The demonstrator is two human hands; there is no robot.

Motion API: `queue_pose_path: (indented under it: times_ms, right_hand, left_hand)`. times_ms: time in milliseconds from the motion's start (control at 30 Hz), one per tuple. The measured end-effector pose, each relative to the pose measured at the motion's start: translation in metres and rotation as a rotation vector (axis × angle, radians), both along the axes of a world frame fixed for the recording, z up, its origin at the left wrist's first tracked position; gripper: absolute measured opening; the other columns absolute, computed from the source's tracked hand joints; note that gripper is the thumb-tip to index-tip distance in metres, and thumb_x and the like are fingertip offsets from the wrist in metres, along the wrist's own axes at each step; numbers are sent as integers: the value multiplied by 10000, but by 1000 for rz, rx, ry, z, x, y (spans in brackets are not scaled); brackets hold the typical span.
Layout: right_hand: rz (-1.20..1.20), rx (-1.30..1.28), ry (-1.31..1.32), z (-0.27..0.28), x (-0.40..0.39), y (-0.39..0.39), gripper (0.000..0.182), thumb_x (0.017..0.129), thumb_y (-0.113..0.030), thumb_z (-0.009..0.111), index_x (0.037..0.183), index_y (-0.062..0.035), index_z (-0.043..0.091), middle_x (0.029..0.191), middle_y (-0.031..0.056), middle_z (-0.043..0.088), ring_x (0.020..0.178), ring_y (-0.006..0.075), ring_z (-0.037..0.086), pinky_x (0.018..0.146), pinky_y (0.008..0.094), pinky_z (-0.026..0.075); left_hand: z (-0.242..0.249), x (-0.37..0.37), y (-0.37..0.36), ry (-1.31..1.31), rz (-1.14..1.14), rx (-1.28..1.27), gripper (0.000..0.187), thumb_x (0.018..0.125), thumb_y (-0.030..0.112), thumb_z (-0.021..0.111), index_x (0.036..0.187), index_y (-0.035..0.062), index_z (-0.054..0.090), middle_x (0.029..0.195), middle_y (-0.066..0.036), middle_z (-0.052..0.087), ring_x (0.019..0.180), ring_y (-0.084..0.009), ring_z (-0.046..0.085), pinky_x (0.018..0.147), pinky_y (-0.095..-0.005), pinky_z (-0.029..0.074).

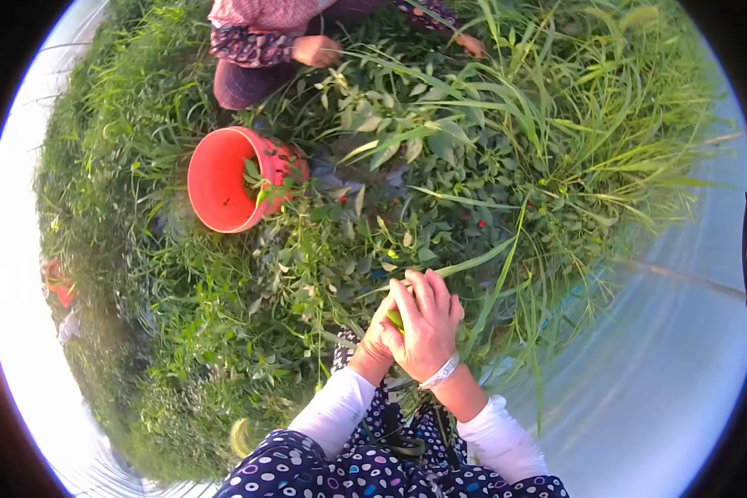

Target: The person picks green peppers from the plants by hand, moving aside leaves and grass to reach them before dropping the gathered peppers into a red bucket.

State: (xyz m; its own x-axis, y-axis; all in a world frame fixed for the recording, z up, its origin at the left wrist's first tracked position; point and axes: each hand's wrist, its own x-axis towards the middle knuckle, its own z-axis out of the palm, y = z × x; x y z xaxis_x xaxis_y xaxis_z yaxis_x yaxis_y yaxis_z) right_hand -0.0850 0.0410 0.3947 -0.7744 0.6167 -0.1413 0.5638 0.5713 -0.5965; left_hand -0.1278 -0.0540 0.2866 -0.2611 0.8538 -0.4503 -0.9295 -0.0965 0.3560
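Both of my hands are together at the lower middle of the view, over the plants. My right hand (427, 328), with a silver bracelet on its wrist, lies over my left hand (375, 339). Between them a green pepper (396, 319) shows in part; my left hand is closed around it. The fingers of my right hand point away from me and rest against the left hand, and what its palm holds is hidden. Leafy pepper plants (423, 236) stand just beyond my hands, with a few small red spots among the leaves.
A red bucket (216, 180) lies tilted at the upper left, with green leaves at its mouth. Beyond it a person (261, 41) crouches, both hands in the plants. Tall grass (606, 124) grows at the right, beside pale plastic sheeting (672, 332).
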Motion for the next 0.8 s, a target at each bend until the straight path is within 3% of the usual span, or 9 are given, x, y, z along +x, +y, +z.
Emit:
queue_pose_path:
  times_ms: [233,300,333,400,500,567,633,700,800]
  right_hand:
    - [287,-63,263,75,-90,-5,598,628,-265,675,1184,-103,523,1283,123,419,1186,377,367,896,500,304]
    - [293,-96,388,87,-105,0,571,723,-323,665,1193,-43,501,1271,167,429,1194,413,373,981,490,303]
    - [276,-123,402,91,-107,1,574,714,-306,672,1197,-46,501,1268,166,429,1189,406,373,975,481,309]
    - [237,-184,415,94,-106,9,557,725,-296,674,1184,-26,509,1248,176,447,1180,402,387,988,457,324]
    - [186,-224,357,82,-79,18,511,741,-246,669,1165,-7,512,1206,181,488,1140,371,449,964,416,372]
    - [131,-303,245,76,-48,23,475,747,-216,660,1146,2,522,1185,184,510,1120,353,476,953,401,388]
    - [59,-321,149,67,-13,26,464,734,-184,664,1138,3,532,1178,184,521,1114,342,486,943,392,397]
    - [6,-301,50,60,25,28,470,730,-137,655,1155,16,525,1195,194,518,1129,319,491,963,364,375]
    - [-79,-242,-31,52,83,26,468,702,-147,680,1126,-6,539,1146,186,540,1080,334,508,928,390,407]
  left_hand:
    - [72,-90,-17,-276,449,-75,605,852,520,494,1280,97,424,1328,-112,417,1203,-250,428,1033,-387,315]
    - [67,-129,-30,-403,420,177,503,854,490,498,1183,109,508,1300,-155,435,1133,-292,491,950,-414,421]
    - [86,-155,-28,-332,376,288,430,857,462,501,1124,128,540,1277,-175,449,1061,-330,534,785,-439,513]
    - [84,-201,-36,-257,428,407,443,861,476,482,1134,130,532,1287,-179,402,1028,-341,489,659,-456,523]
    - [95,-271,-47,-318,538,375,473,863,437,478,1191,97,500,1292,-185,395,1055,-342,470,720,-459,518]
    - [51,-327,-69,-252,486,375,513,885,458,408,1222,74,461,1294,-192,395,1151,-392,413,835,-545,458]
    - [61,-350,-56,-95,784,-344,550,903,478,350,1305,103,353,1357,-186,314,1243,-412,299,940,-599,336]
    - [71,-363,-55,-197,734,-718,590,910,486,334,1372,138,216,1426,-182,157,1292,-417,197,1000,-607,221]
    - [51,-359,-75,-151,768,-769,677,896,496,379,1427,229,54,1458,-192,-26,1297,-466,142,1004,-589,210]
